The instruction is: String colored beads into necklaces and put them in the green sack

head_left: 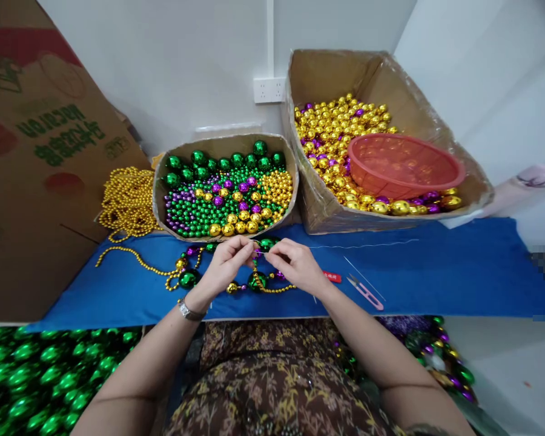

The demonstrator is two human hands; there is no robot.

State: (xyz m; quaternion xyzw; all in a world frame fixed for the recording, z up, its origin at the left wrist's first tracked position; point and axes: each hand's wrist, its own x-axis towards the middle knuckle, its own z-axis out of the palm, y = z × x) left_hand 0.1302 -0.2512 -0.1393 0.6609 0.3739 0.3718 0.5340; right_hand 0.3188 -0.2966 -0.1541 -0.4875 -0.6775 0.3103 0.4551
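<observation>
My left hand (231,259) is closed in a pinch, and a thin pale thread (260,252) runs from its fingertips to the pinched fingers of my right hand (298,261). More of that thread seems to trail off to the right across the blue cloth. Just under my fingertips lies a bead garland (257,281) of green, purple and gold balls, with a string of small gold beads. A purple bead shows right beside my left fingertips; whether I grip it is hard to see. A watch is on my left wrist.
Pink thread snips (366,293) and a needle-like rod lie to the right on the blue cloth (458,272). Behind my hands stands a box of mixed beads (162,206). A larger box (318,212) holds gold balls and a red basket (404,175). Gold bead strings (129,203) sit left.
</observation>
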